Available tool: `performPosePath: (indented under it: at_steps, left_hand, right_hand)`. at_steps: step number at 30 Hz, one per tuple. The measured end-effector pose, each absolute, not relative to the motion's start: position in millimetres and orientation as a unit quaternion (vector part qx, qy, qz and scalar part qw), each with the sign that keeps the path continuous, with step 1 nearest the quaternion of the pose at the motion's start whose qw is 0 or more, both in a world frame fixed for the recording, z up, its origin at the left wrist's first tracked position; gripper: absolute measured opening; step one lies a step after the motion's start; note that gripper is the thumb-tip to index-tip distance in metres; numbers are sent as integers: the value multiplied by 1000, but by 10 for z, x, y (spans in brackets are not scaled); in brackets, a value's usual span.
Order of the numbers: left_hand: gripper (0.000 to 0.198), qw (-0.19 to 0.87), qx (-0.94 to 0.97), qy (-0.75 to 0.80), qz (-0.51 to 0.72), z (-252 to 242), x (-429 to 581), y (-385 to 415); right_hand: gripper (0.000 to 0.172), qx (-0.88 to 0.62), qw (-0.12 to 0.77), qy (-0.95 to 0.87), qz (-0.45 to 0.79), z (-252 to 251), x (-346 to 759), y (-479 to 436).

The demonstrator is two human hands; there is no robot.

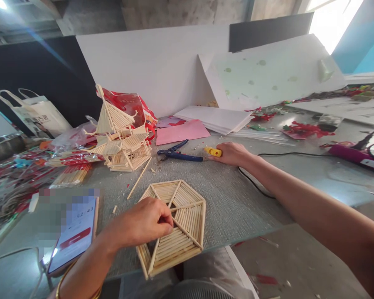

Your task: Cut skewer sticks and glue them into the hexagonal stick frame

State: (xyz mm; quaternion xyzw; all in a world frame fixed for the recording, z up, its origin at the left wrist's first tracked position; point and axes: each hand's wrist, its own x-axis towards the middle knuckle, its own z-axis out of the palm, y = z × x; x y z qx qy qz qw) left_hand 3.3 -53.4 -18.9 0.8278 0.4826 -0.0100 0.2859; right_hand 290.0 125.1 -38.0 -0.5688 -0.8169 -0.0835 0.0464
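Note:
An eight-sided panel of thin wooden sticks [187, 216] lies near the table's front edge, its ribs meeting around a small gap in the middle. Over its left part is my left hand [149, 222], fingers curled together; whatever they pinch is hidden. My right hand [232, 153] is farther off, wrapped around a yellow glue gun [213, 152] close to the tabletop, with a black cord beside the wrist. Blue-handled pliers [183, 156] lie just left of the glue gun. A pagoda-like stick model [121, 145] stands behind the panel.
A phone [73, 232] lies at the left, beside plastic-wrapped bundles [71, 174]. One loose stick [139, 178] rests near the model. Pink paper [183, 132] and white boards [215, 117] lie at the back. A purple power strip [357, 157] is at the right.

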Motion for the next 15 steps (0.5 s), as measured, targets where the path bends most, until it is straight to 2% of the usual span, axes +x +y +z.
performPosePath:
  at_steps: [15]
  left_hand:
    - [22, 288, 826, 484, 5, -226, 29, -526]
  right_hand:
    - [59, -585, 14, -807, -76, -364, 2884, 1259]
